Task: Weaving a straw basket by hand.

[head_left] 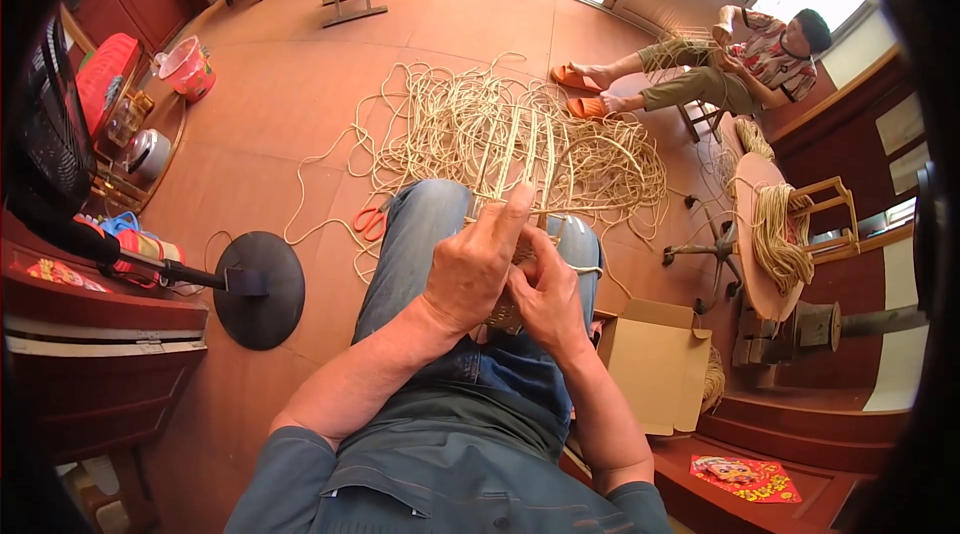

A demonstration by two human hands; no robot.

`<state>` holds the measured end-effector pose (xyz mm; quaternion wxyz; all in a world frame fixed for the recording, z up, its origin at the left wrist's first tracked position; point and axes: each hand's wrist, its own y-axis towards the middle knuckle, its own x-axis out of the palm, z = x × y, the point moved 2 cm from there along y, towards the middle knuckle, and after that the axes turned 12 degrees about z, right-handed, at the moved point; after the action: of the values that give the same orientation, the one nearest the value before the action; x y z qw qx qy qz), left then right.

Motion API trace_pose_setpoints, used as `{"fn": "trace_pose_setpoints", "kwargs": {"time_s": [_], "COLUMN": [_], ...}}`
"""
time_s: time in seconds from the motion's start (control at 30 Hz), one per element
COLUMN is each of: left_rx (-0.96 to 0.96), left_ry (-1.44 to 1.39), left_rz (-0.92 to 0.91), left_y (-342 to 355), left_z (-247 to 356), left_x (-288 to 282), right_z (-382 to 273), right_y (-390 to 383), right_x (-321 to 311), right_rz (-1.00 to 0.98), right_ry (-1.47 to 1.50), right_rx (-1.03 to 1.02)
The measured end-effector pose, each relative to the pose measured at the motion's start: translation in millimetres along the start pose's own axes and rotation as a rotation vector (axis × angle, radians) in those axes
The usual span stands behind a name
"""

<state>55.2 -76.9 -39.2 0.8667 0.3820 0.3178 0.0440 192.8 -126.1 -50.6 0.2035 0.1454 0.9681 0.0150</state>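
Note:
Both hands meet above my lap, over a woven piece (503, 316) of straw-coloured cord that is mostly hidden behind them. My left hand (468, 269) is closed, its index finger pointing forward along the cords. Fingers and thumb of my right hand (545, 294) pinch the work close beside it. Several straw-coloured cords (512, 144) run forward from between the hands over my knees to a large tangled heap of cord (430, 124) on the floor. Which strand each hand grips is too small to tell.
Red-handled scissors (370, 222) lie left of my knee. A fan's round black base (258, 289) stands further left. An open cardboard box (655, 364) is at my right. Coiled cord (783, 239) hangs over a round board. Far right, another person (785, 54) sits handling cord.

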Motion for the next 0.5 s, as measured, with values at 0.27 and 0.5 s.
{"fn": "trace_pose_setpoints", "kwargs": {"time_s": [0.27,0.5], "left_rx": [-0.802,-0.981], "left_ry": [-0.903,-1.187], "left_rz": [-0.037,-0.099], "left_y": [-8.4,9.1], "left_z": [-24.1,-59.9], "left_x": [1.3,-45.1], "right_z": [-6.7,-18.6], "right_y": [-13.5,-3.0], "right_x": [8.2,16.8], "right_rz": [0.194,0.260], "right_ry": [-0.029,-0.338], "right_rx": [-0.127,-0.559]}}
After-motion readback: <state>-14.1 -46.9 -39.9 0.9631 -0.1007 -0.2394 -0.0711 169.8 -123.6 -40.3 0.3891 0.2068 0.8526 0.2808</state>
